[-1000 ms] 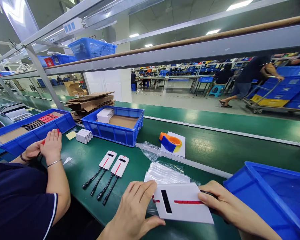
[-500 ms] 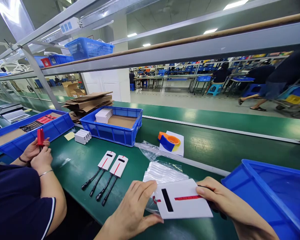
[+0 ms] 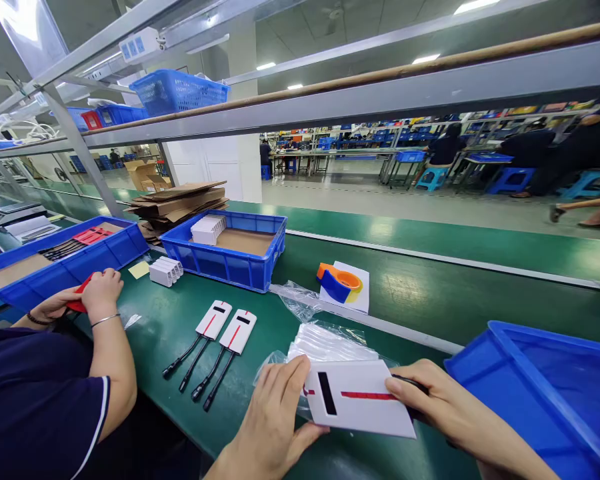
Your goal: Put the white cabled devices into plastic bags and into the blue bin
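Note:
Between my two hands is a flat white device (image 3: 363,417) with a black window, a red stripe and black cable at its right end. My left hand (image 3: 275,413) grips its left edge, thumb below and fingers above. At the right end, my right hand (image 3: 430,397) pinches the device by the corner where the cable comes out. Beneath and behind it lies a pile of clear plastic bags (image 3: 330,343). Two similar white devices with black cable leads (image 3: 213,317) (image 3: 242,330) lie side by side to the left.
A blue bin (image 3: 535,393) stands at right. An orange-and-blue tape dispenser (image 3: 343,283) lies on white paper. A blue tray (image 3: 220,267) holds white parts; more white parts (image 3: 166,271) sit before it. At left, a co-worker's hands (image 3: 103,290) hold a red piece near another blue tray (image 3: 125,250).
The white device has shifted slightly left in my hands, both still gripping it. The co-worker's hands have lowered and turned the red piece. A person in the background has walked right.

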Available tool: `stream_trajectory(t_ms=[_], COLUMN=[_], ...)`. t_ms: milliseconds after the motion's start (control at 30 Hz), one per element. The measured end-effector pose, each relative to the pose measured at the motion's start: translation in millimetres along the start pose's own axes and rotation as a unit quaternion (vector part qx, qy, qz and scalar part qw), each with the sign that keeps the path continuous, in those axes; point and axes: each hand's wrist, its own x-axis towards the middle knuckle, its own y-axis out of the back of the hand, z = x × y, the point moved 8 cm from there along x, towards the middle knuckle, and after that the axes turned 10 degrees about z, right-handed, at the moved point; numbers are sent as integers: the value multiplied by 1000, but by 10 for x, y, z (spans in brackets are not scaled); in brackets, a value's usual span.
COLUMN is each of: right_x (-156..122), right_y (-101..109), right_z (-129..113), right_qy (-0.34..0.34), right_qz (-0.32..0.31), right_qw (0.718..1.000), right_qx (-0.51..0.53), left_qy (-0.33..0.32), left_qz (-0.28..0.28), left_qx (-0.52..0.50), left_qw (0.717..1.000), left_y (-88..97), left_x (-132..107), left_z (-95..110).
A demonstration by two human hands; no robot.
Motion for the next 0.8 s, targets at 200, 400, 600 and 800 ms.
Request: stream_trajectory(t_ms=[200,400,600,800], right_x=[45,109,102,99], right_y=[-27,-117,-208,-258], right_z=[59,157,135,140], right_qy=[-31,-79,-84,-69], right_qz=[17,23,22,29], right_qw=[998,991,991,995], right_qx=[43,108,100,70], left_qy=[-18,25,85,117], left_qz=[59,68,24,9], left_qx=[44,47,33,-24], left_qw=[997,996,996,993], left_y=[16,-54,-183,-209], left_x=[9,-8,-52,-43], left_z=[33,-29,-114,-140])
